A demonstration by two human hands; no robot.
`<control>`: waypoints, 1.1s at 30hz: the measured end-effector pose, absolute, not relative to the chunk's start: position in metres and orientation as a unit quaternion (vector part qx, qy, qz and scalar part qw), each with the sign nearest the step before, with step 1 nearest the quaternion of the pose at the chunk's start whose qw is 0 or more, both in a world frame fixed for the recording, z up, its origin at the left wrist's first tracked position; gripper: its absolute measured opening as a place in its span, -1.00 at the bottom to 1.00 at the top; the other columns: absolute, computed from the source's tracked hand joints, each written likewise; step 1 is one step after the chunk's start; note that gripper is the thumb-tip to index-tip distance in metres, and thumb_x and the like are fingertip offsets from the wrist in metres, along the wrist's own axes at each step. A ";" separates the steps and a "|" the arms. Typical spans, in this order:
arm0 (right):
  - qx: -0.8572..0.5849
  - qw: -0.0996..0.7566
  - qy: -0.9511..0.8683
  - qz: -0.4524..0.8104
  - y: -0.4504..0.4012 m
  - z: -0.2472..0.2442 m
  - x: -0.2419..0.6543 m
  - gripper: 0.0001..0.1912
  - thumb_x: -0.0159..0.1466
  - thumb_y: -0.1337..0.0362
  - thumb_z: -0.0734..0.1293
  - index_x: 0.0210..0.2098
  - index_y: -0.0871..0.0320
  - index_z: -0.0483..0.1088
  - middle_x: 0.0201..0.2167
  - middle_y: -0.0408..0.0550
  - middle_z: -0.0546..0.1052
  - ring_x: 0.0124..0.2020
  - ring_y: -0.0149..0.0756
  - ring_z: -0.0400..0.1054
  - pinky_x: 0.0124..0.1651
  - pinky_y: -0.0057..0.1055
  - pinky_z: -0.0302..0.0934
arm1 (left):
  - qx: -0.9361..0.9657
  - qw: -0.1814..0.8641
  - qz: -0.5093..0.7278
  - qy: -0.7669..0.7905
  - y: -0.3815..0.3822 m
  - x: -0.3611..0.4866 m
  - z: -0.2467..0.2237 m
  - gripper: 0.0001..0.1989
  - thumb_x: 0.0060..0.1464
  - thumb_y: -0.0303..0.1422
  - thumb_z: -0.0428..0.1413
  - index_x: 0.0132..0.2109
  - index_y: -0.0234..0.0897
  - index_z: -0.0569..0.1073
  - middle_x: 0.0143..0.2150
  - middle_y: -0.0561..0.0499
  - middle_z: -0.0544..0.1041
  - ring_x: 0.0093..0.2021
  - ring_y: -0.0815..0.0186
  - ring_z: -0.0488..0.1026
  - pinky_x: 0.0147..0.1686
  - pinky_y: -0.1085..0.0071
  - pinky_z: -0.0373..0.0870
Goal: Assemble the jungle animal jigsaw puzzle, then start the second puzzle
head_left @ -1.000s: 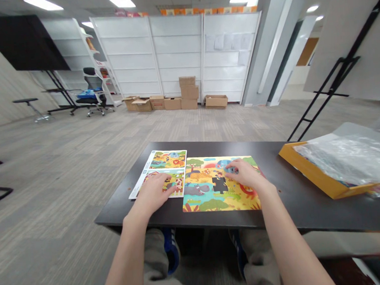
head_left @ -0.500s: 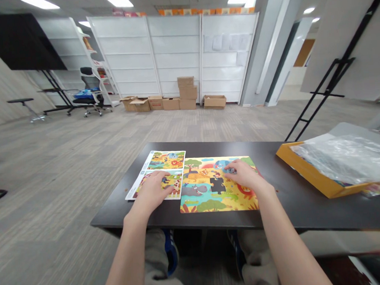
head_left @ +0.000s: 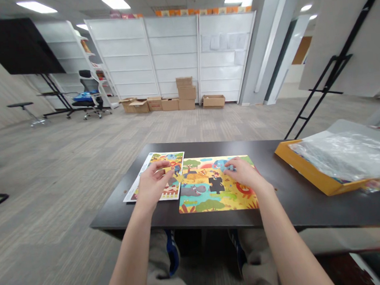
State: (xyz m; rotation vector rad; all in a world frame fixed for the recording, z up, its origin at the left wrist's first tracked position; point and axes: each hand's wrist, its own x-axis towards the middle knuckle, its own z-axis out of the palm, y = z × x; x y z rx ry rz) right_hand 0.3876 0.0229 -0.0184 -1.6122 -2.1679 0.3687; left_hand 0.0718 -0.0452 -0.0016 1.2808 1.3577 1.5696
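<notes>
A jigsaw puzzle [head_left: 211, 205] of cartoon animals lies on the dark table, with one piece-shaped dark gap [head_left: 216, 185] near its middle. My left hand [head_left: 152, 183] is raised over a printed picture sheet [head_left: 137, 188] left of the puzzle. Its thumb and fingers pinch a small colourful puzzle piece [head_left: 177, 169], partly blue, at the sheet's right edge. My right hand [head_left: 243, 172] rests on the puzzle's upper right, by the blue elephant. Its fingers are bent and apart, and I see nothing held in them.
An orange box [head_left: 311, 172] holding clear plastic wrapping [head_left: 345, 152] sits at the table's right. Beyond the table are a whiteboard stand [head_left: 328, 81], cardboard boxes [head_left: 186, 92], white shelving [head_left: 173, 51], an office chair [head_left: 89, 95] and a large screen [head_left: 14, 46].
My left hand has lifted off the sheet and turned, and the puzzle piece now shows at its fingertips. My right hand has stayed nearly in place on the puzzle.
</notes>
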 end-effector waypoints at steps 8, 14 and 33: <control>-0.387 0.313 -0.755 0.426 0.005 0.002 0.370 -0.61 0.29 -0.02 0.38 -0.06 0.12 0.56 -0.07 0.03 0.63 -0.08 -0.19 0.50 0.00 -0.27 0.38 | 0.524 0.447 0.573 0.444 -0.041 0.137 0.001 -0.66 -0.04 -0.19 0.36 -0.18 -0.29 0.52 -0.15 -0.04 0.60 -0.23 0.26 0.61 -0.22 0.35 0.59; -0.371 0.316 -0.710 0.508 -0.001 0.007 0.367 -0.54 0.20 -0.04 0.45 -0.07 0.17 0.52 -0.21 0.01 0.62 -0.22 -0.28 0.49 -0.18 -0.36 0.35 | 0.567 0.453 0.537 0.430 -0.035 0.161 -0.001 -0.74 0.08 -0.24 0.26 -0.13 -0.30 0.51 -0.10 -0.08 0.60 -0.23 0.27 0.63 -0.21 0.33 0.62; -0.518 0.213 -0.763 0.323 0.013 -0.021 0.371 -0.85 0.20 0.21 0.43 -0.33 0.18 0.53 -0.43 -0.04 0.62 -0.40 -0.29 0.49 -0.34 -0.45 0.27 | 0.803 0.172 0.269 0.503 -0.042 0.150 -0.020 -0.79 0.15 -0.41 0.17 -0.06 -0.20 0.57 -0.02 -0.07 0.64 0.06 0.07 0.53 0.11 0.15 0.44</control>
